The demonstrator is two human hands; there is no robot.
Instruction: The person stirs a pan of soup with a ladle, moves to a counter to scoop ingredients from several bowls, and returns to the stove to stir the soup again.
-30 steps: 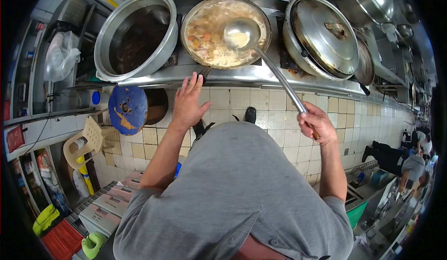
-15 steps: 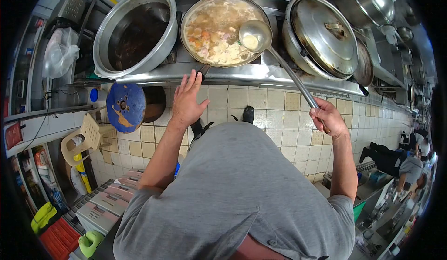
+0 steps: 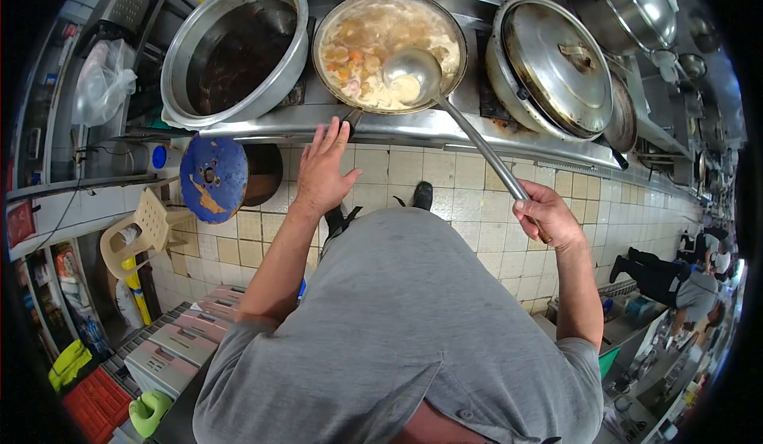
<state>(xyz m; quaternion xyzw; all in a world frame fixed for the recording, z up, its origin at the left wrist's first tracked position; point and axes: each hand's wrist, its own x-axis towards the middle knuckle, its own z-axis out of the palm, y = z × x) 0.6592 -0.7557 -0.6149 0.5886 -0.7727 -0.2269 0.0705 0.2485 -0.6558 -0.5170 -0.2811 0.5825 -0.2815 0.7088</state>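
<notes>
Over at the stove (image 3: 413, 126), someone in a grey shirt (image 3: 381, 309) faces a wide pan (image 3: 389, 112) of pale, cloudy broth (image 3: 389, 23) with orange chunks and creamy bits in it. The right hand (image 3: 548, 215) has its fingers wrapped around the end of a long metal ladle (image 3: 482, 148), thumb along the top. The ladle's bowl sits within the pan, on the right and toward the cook, with something pale yellow in it, and its shaft slants out over the pan's rim.

The left hand (image 3: 324, 175) reaches forward, back up, fingers straight and thumb held well out to the side. Its fingertips are right at the pan's short handle (image 3: 354, 116); from where I stand, I can't tell whether they touch it.

To the left of the pan stands a big metal pot (image 3: 286, 70) of dark liquid; to the right, a pot with a lid (image 3: 548, 54) resting tilted on it. A blue round stool (image 3: 213, 182) is below the dark pot.
</notes>
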